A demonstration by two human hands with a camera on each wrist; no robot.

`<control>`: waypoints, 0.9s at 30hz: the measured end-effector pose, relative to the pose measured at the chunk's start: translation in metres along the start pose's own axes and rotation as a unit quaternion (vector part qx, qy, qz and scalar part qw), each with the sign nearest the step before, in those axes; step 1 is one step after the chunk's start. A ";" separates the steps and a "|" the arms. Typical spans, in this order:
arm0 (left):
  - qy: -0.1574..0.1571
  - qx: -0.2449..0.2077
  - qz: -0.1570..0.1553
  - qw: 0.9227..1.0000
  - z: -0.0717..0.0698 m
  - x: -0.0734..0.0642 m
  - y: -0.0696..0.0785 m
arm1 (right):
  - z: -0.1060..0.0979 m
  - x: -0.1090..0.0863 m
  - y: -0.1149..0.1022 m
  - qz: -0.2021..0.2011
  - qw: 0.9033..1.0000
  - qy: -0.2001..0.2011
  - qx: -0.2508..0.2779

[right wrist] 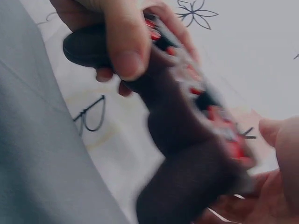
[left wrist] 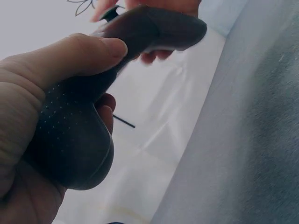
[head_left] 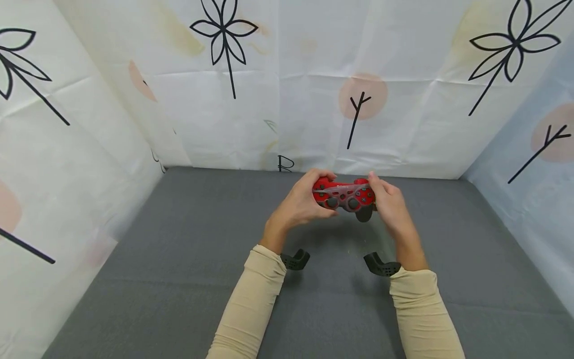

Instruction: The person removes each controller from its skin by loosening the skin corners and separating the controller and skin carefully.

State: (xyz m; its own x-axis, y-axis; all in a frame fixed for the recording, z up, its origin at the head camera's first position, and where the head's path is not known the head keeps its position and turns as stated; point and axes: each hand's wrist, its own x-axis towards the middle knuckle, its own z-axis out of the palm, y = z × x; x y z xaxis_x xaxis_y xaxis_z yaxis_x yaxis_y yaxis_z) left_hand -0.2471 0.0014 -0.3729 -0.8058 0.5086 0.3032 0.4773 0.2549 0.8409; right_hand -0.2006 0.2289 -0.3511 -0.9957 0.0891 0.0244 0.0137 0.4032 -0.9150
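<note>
A red game controller (head_left: 343, 194) with dark grips is held up over the grey table, its buttons and two thumbsticks facing the head camera. My left hand (head_left: 302, 199) grips its left end. In the left wrist view the left thumb (left wrist: 100, 53) presses on the dark underside, with the palm around the grip. At the other end, my right hand (head_left: 392, 202) has its fingers right by the controller's edge. The right wrist view shows the right thumb (right wrist: 271, 133) standing off the controller, while the fingers reach behind it. The right grip (head_left: 364, 213) hangs free of the palm.
The grey table (head_left: 188, 249) spreads beneath both hands. White cloth walls (head_left: 305, 114) with leaf and tree drawings rise at its back and sides, with the back wall close behind the controller. Each wrist wears a black camera mount (head_left: 296, 260).
</note>
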 end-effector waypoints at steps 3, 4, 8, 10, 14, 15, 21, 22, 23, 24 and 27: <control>0.010 0.001 -0.010 1.000 -0.005 -0.001 0.000 | -0.005 -0.003 -0.003 -0.053 0.997 0.041 -0.026; 0.012 0.005 -0.012 1.000 -0.007 -0.002 0.000 | -0.006 -0.003 -0.004 -0.077 0.994 0.060 -0.043; 0.018 0.020 -0.007 1.000 -0.011 -0.002 -0.001 | -0.005 -0.006 -0.005 -0.160 0.975 0.107 -0.107; 0.018 0.027 0.002 0.999 -0.013 -0.003 -0.001 | -0.002 -0.006 -0.005 -0.183 0.969 0.106 -0.130; 0.022 0.029 0.023 0.999 -0.014 -0.003 -0.001 | 0.005 -0.004 -0.001 -0.201 0.966 0.100 -0.130; 0.023 0.029 0.027 0.999 -0.015 -0.003 0.000 | 0.006 -0.003 0.000 -0.202 0.966 0.103 -0.127; 0.028 0.029 0.045 0.998 -0.018 -0.004 -0.001 | 0.014 0.002 0.005 -0.202 0.966 0.125 -0.101; 0.031 0.027 0.045 0.998 -0.018 -0.005 -0.002 | 0.016 0.002 0.005 -0.201 0.967 0.128 -0.096; 0.035 0.024 0.045 0.998 -0.019 -0.005 -0.002 | 0.018 0.003 0.005 -0.201 0.967 0.130 -0.090; 0.041 0.024 0.046 0.998 -0.019 -0.005 -0.002 | 0.019 0.003 0.004 -0.198 0.968 0.133 -0.083; 0.056 0.020 0.049 0.997 -0.019 -0.005 -0.003 | 0.024 0.004 0.003 -0.187 0.972 0.137 -0.025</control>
State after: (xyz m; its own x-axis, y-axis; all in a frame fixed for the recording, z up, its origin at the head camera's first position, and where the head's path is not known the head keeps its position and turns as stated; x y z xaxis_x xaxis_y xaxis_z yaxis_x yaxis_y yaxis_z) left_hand -0.2512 -0.0176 -0.3686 -0.7877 0.4380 0.4333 0.5674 0.2418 0.7871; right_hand -0.2063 0.2087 -0.3636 -0.8702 0.1648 0.4644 -0.3334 0.4971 -0.8011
